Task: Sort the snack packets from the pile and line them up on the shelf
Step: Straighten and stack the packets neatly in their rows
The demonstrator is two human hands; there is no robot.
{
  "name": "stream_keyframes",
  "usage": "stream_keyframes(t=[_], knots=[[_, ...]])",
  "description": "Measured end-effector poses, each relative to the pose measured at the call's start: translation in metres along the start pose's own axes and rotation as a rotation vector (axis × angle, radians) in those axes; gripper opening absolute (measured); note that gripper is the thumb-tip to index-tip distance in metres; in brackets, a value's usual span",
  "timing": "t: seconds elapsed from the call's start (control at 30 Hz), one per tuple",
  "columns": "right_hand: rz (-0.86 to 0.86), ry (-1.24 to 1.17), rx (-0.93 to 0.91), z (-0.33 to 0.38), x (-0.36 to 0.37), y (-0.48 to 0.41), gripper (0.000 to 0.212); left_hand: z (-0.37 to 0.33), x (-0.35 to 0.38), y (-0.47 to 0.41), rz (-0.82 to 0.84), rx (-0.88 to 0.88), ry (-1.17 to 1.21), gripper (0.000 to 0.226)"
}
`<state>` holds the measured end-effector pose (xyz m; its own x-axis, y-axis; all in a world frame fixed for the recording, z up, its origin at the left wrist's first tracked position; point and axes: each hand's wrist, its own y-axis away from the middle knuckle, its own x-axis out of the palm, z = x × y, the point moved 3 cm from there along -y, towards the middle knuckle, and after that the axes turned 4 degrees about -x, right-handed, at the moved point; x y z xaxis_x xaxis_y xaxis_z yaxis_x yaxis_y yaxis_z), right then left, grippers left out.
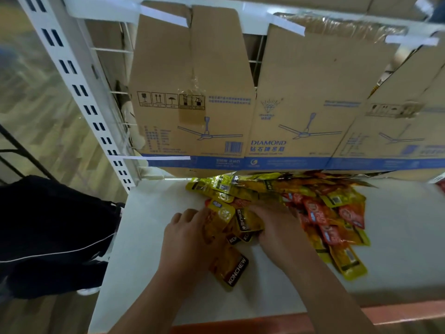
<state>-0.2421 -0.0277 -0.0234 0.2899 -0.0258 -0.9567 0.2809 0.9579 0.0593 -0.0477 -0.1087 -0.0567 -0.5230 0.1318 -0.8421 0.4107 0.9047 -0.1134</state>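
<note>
A pile of yellow and red snack packets (320,208) lies on the white shelf (154,237), against the cardboard at the back. My left hand (187,237) grips a bunch of yellow packets (224,220) at the pile's left end. One yellow KONCHEW packet (231,268) sticks out below that hand. My right hand (277,227) holds the same bunch from the right, its fingers curled round the packets' dark ends. Both forearms reach in from the bottom edge.
Flattened brown fan boxes (240,92) stand along the back of the shelf. A white slotted upright (79,92) rises at the left. Dark clothing (53,237) hangs left of the shelf. The shelf's front edge has a red strip (397,314).
</note>
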Motion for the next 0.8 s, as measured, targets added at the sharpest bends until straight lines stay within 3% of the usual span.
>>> stream_keyframes(t=[0.1,0.2,0.33,0.47,0.57,0.7,0.8], knots=[[-0.007,0.007,-0.076,-0.007,-0.006,0.004,0.054,0.002,0.002,0.001,-0.021,0.005,0.028,0.066],[0.011,0.011,0.015,-0.009,-0.006,0.006,0.058,0.004,0.004,0.001,-0.021,-0.008,0.034,0.066],[0.034,-0.009,0.0,-0.009,0.002,0.006,0.027,0.004,0.004,0.002,-0.02,-0.015,0.042,0.065],[-0.027,-0.041,0.08,-0.015,0.0,0.012,0.02,0.003,0.003,0.003,-0.042,-0.001,0.059,0.065],[-0.127,-0.056,0.152,-0.015,-0.003,0.013,0.029,0.002,0.003,0.005,-0.018,0.007,0.058,0.07],[-0.023,0.005,0.199,-0.015,0.006,0.01,0.056,0.003,0.002,0.006,-0.009,0.009,0.079,0.072],[-0.083,-0.067,0.211,-0.019,0.009,0.009,0.053,0.004,0.003,0.005,-0.008,0.003,0.105,0.068]])
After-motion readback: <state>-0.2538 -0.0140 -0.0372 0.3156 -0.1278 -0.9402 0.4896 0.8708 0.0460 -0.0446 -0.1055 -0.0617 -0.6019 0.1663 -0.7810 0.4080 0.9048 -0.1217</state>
